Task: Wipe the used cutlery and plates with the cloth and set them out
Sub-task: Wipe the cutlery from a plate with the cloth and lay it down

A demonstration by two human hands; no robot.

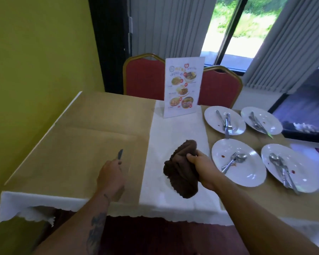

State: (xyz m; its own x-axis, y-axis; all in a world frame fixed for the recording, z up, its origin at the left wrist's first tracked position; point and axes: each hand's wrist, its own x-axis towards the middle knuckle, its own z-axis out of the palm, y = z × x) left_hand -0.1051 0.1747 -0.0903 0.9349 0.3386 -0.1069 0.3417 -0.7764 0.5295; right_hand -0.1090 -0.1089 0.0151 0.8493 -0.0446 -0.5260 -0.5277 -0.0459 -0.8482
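My left hand (110, 176) grips a table knife (120, 154) by its handle, blade pointing away over the tan tablecloth on the left half of the table. My right hand (201, 165) holds a crumpled brown cloth (180, 173) above the white runner. To the right lie several white plates with used cutlery: a near-left plate (247, 173) with a fork and spoon (234, 161) and red stains, a near-right plate (302, 173) with spoon and knife (282, 168), a far-left plate (236, 115) with cutlery (226, 122), and a far-right plate (271, 120).
An upright menu card (182, 87) stands at the far end of the white runner (169, 129). Two red chairs (144, 76) sit behind the table. A yellow-green wall (35, 61) is on the left, a window with blinds beyond. The table's front edge (63, 201) is near me.
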